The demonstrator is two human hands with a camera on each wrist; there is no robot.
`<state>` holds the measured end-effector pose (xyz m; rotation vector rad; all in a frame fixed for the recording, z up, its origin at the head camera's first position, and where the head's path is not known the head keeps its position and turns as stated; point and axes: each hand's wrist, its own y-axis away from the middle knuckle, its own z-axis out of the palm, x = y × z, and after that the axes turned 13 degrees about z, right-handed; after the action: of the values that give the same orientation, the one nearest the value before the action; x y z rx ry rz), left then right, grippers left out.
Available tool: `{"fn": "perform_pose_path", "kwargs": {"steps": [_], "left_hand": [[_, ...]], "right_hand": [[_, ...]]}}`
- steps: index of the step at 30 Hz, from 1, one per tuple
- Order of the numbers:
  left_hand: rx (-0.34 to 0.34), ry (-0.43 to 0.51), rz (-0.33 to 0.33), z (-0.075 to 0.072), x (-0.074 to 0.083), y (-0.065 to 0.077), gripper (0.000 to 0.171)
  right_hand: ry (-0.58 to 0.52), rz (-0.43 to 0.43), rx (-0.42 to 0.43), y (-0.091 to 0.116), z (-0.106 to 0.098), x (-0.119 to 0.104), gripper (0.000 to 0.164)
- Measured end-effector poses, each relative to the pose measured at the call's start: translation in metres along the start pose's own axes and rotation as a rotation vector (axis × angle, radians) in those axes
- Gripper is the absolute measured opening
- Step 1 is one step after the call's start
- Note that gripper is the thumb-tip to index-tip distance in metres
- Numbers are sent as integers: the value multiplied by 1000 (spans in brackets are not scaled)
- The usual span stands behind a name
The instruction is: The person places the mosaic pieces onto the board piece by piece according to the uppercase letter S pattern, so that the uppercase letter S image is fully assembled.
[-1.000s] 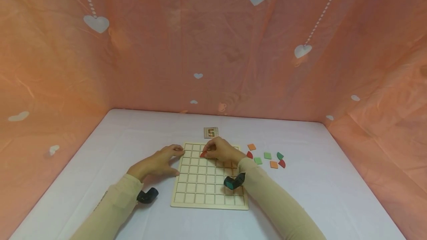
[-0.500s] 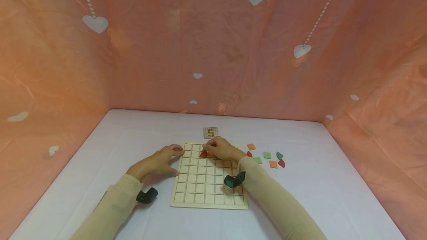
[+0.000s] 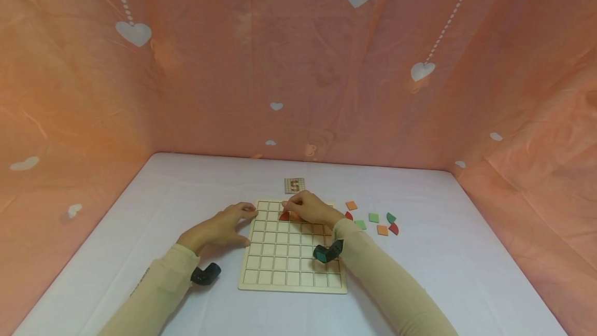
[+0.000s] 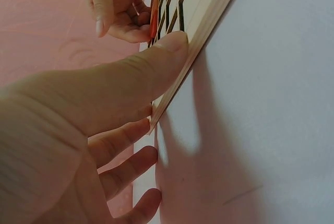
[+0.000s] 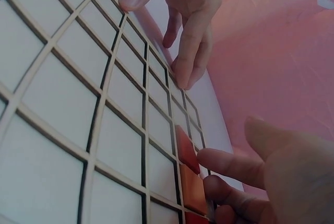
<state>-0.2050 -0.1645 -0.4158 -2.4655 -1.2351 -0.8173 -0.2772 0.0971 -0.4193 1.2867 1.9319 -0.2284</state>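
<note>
Red piece (image 3: 284, 216) on board (image 3: 280, 263), left of loosely parted right hand (image 3: 310, 208), left hand (image 3: 219, 228) spread

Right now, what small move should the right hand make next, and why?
Perhaps press the red piece beside the orange square lightly with the right fingers: they're close to it, and I can't tell whether it sits flush on the board.

Left fingers (image 3: 246, 211) touch the gridded board (image 3: 281, 263); right fingers (image 3: 294, 204) bend over it.

Your right hand (image 3: 311, 207) hides part of the gridded board (image 3: 281, 263) toward one o'clock, while the card (image 3: 295, 185) at twelve is too small to read closely.
</note>
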Motion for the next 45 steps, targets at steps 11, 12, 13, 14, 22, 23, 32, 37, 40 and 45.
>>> {"fn": "perform_pose_path", "kwargs": {"steps": [11,12,13,14,22,23,32,37,40,45], "left_hand": [[2,-2,-1,1,-2,0,79],[2,-5,0,1,-2,0,79],[2,-7,1,1,-2,0,79],[1,-7,0,0,-2,-1,79],[-7,-7,-11,-1,1,-1,79],[-7,-7,-12,-1,1,-1,79],[-5,2,-19,1,1,-1,79],[-5,-3,-17,2,-1,-2,78],[-5,1,-16,1,-1,-2,78],[-9,-1,-9,0,-1,-2,79]], "right_hand": [[35,-45,-5,4,-6,6,17],[36,-43,-11,5,-7,5,17],[36,-39,-15,6,-7,5,16],[36,-34,-19,6,-7,4,16],[39,-32,-7,5,-6,3,16],[36,-30,-7,5,-6,3,16],[12,-29,3,8,-5,2,15],[-11,-38,11,10,-4,1,14],[-17,-45,18,10,-3,2,13],[-32,-44,22,7,-2,3,13]]}}
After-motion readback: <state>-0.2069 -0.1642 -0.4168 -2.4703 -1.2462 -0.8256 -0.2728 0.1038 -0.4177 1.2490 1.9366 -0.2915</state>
